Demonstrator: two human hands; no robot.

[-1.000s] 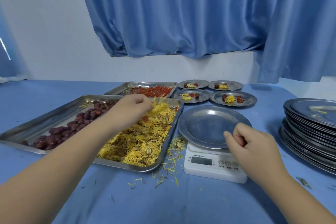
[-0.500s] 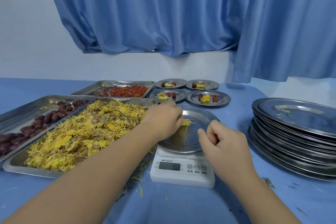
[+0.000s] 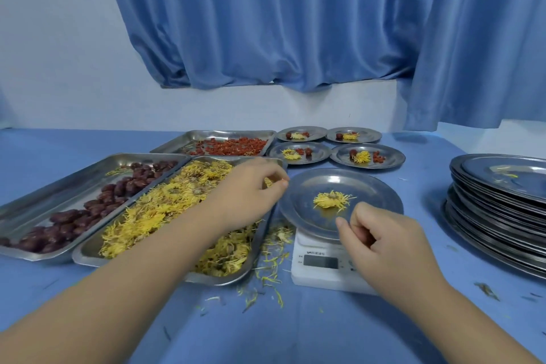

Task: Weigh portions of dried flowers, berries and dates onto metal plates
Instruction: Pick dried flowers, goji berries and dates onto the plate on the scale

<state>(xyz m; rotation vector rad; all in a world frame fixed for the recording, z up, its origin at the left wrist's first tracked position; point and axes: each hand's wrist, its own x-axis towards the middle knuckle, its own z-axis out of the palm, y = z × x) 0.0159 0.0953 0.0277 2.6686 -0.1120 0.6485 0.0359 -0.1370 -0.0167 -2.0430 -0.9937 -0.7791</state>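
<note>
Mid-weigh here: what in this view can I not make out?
Head view only:
- Scale display: too dim and small to read.
- Scale buttons: partly covered by the right hand.
- Left hand: whether its fingers pinch petals is unclear; they curl under.
- Plate stack: cut off by the right edge.
- Date tray: left end past the frame edge.

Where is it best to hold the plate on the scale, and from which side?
Probably the plate's right rim, from the right: it overhangs the scale, leaving room to pinch, and the tray crowds its left. Keep it level; the flower lies loose.
</note>
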